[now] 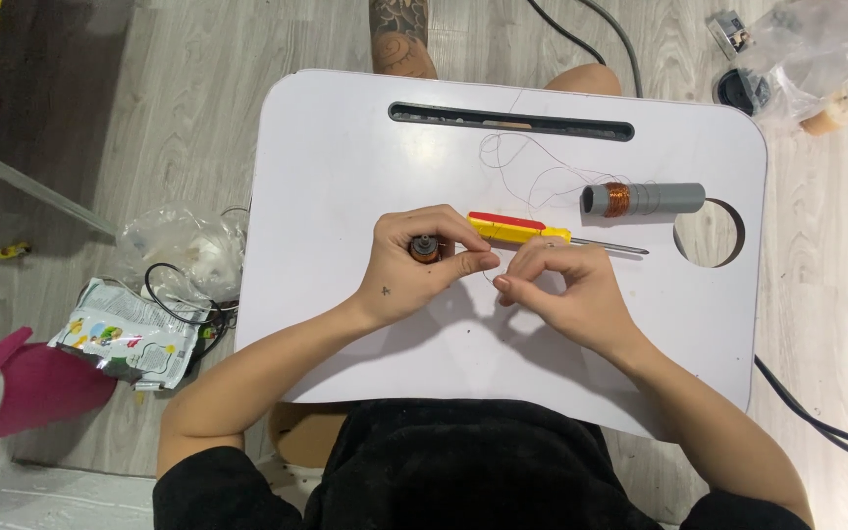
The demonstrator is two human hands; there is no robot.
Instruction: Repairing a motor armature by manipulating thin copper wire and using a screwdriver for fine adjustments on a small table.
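**Two hands and a little coil on the white tray**

In the middle of the white plastic lap table with rounded corners (345,147), the left hand (414,270) was curled shut around a small round part wound with copper-coloured wire (425,248). The right hand (566,290) sat just beside it, fingertips pinched together, but what they pinched was too thin to see. The two hands nearly touched.

Just behind the hands lay a yellow and red plastic screwdriver with a thin metal tip (532,230), pointing to the right. Farther back and right lay a grey plastic tube with copper wire wrapped round one end (645,199). Loose thin wire (532,167) looped between the tube and the hands.

The tube's right end lay at the round cup hole (711,236) by the table's right edge. A long dark slot (512,123) ran along the far edge. The left part of the table and the strip nearest the person were bare. On the wooden floor to the left sat a crumpled snack bag (130,334), well apart from the table.
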